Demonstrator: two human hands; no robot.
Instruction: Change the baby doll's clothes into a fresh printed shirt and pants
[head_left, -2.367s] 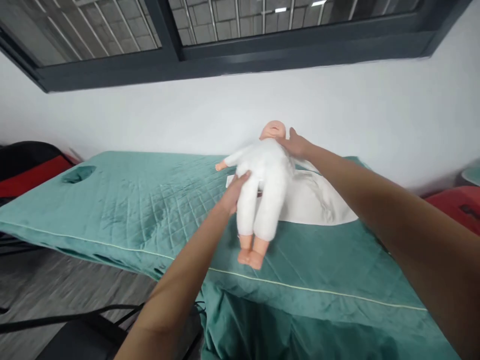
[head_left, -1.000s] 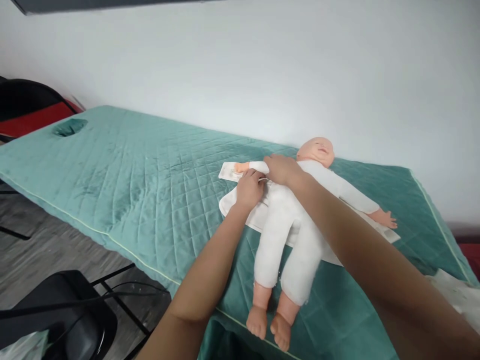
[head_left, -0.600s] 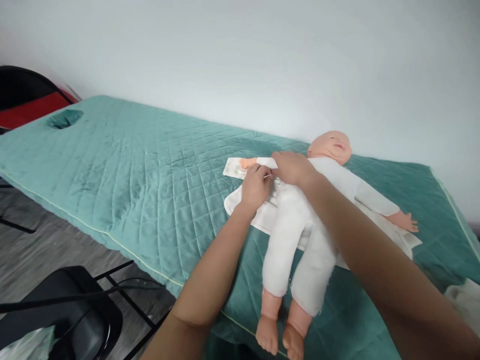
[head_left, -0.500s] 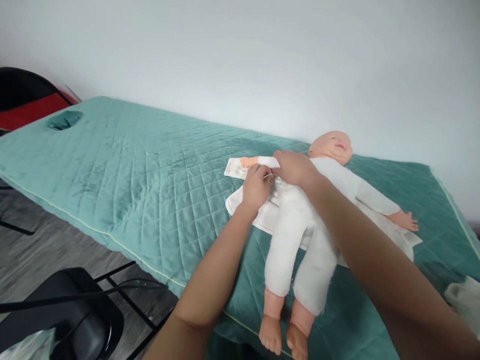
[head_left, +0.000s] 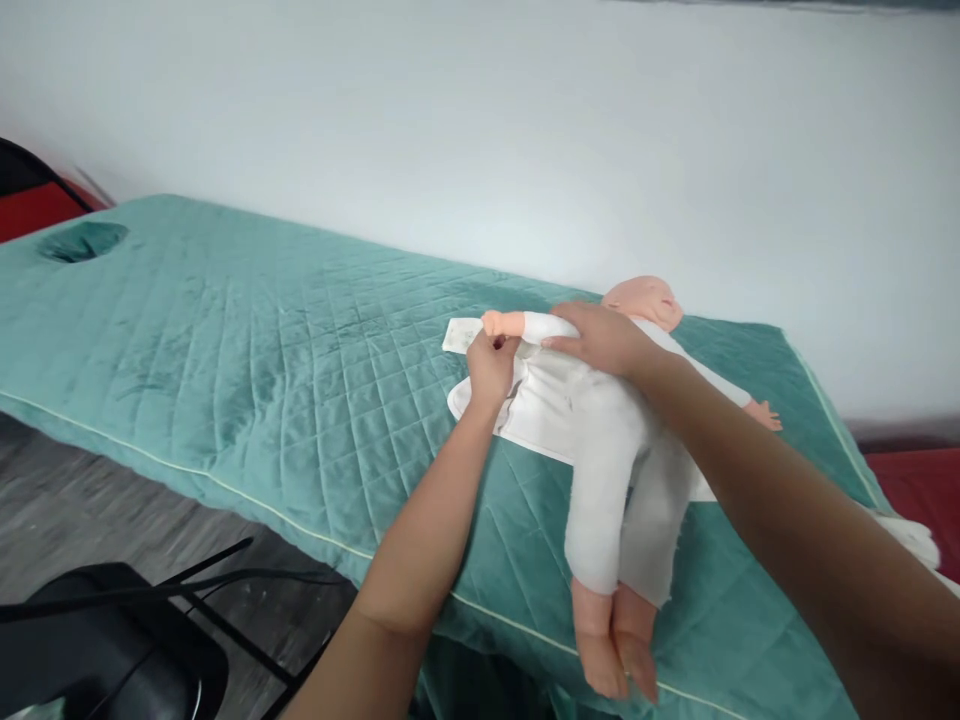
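A baby doll (head_left: pixel 611 500) with a white cloth body lies on its back, tipped toward the right, its bare feet near the bed's front edge. Beneath it spreads a white baby garment (head_left: pixel 544 405), one sleeve reaching out past the doll's hand. My right hand (head_left: pixel 600 335) grips the doll's side and upper arm, fingers over the top and thumb in front. Just below the doll's small hand, my left hand (head_left: pixel 491 365) is closed in a pinch on the garment's cloth. Its fingertips are partly hidden.
A bed (head_left: pixel 300 330) with a green quilted cover stands against a white wall (head_left: pixel 450 130) and has a face hole (head_left: pixel 82 242) at the far left. A black chair (head_left: pixel 127 630) stands at the lower left. White cloth (head_left: pixel 907 535) lies at the right edge, near something red (head_left: pixel 915 490).
The doll has rolled further to the right and its legs have come together. More of the garment shows beside it. My left hand has shifted slightly left with the cloth.
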